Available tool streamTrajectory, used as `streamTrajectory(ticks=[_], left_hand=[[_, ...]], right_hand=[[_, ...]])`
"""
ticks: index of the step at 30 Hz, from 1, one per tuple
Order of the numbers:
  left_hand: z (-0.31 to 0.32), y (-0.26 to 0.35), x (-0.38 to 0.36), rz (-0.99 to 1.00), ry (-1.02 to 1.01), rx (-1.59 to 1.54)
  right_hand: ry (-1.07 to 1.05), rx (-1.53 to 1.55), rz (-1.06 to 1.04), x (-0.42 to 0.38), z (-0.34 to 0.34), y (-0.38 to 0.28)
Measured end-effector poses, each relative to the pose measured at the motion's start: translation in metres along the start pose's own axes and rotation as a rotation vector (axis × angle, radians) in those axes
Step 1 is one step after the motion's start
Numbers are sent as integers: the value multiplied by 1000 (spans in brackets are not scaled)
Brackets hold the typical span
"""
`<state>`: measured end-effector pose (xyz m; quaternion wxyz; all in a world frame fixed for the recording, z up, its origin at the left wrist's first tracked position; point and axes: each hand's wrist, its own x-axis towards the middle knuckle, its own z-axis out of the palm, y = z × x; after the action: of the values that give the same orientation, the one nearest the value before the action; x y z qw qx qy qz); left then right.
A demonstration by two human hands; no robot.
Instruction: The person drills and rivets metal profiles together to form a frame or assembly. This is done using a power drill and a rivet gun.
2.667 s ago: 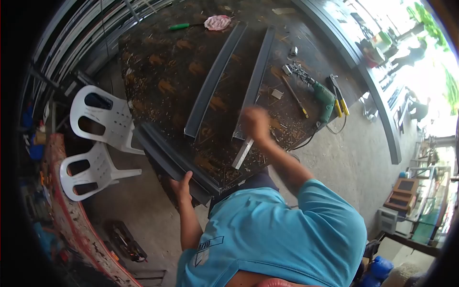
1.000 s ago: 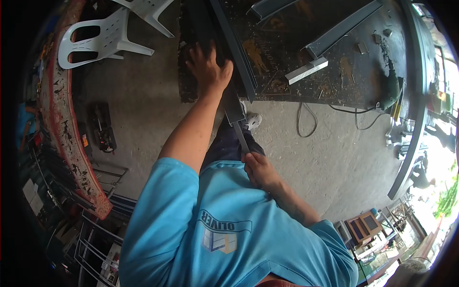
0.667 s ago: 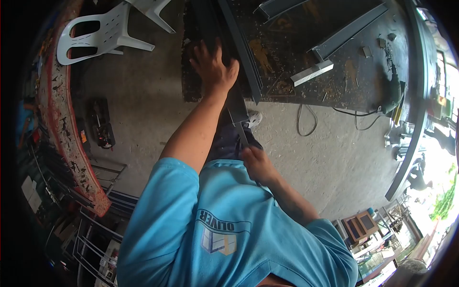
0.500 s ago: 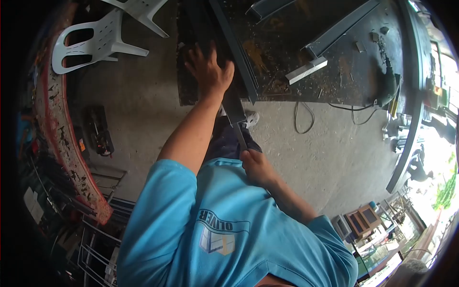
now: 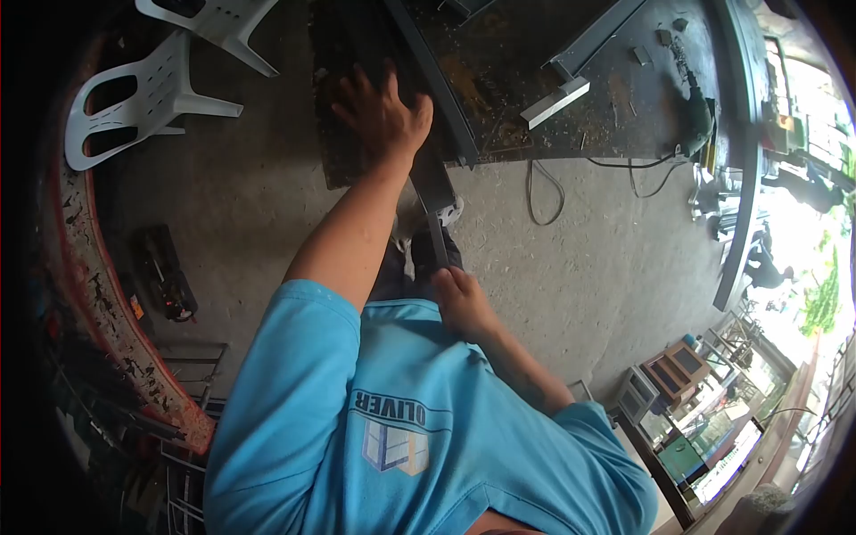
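My left hand (image 5: 385,114) lies with fingers spread over a dark metal profile (image 5: 434,185) whose end juts past the table edge. Beside it, a longer dark metal bar (image 5: 435,76) lies on the table. Close to my waist, my right hand (image 5: 462,301) is closed around the lower end of a narrow flat metal strip (image 5: 438,242). The strip's upper end meets or overlaps the end of the profile; whether they are joined is unclear.
The dark work table (image 5: 535,147) carries a short silvery metal piece (image 5: 555,102), another long profile (image 5: 599,40) and a greenish power tool (image 5: 695,120). A cable loop (image 5: 546,192) hangs from the edge. White plastic chairs (image 5: 147,94) and a tool tray (image 5: 165,272) stand left.
The view has shifted, so the table and chairs sit differently in frame. My left hand keeps its spread pose on the profile, and my right hand still grips the strip.
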<state>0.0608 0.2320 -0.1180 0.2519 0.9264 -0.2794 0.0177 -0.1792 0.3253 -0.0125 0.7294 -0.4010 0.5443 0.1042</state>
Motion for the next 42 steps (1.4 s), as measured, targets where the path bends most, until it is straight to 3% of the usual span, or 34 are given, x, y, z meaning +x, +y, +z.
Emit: streamTrajectory(ticks=[6,10,13,17,20,24,37,39,41,42], left_hand=[[1,1,0,61,-18,35],[0,-2,2,102,-16,33],[-2,-4,0,120,-29,-4],[-7,-3,-10,110,-120,29],[2,-7,0,130,-32,-38],[-3,-2,3,121,-68,-18],[0,-4,4,96,-107,38],[0,-3,2,94,-133,30],[0,-3,3,101,-108,-25],[-3,1,5,82,-117,7]], right_hand=[[-10,46,12,-5,5,1],[-27,-38,-21,18,10,-35],[10,-31,-59,6,0,4],[14,47,-50,17,-1,2],[-29,17,-54,13,-19,-3],[-16,46,-27,17,-15,-12],[-98,-203,-119,23,-58,-13],[-99,-146,-96,14,-58,0],[-94,-73,-206,23,-62,7],[-104,-84,-128,19,-63,-3]])
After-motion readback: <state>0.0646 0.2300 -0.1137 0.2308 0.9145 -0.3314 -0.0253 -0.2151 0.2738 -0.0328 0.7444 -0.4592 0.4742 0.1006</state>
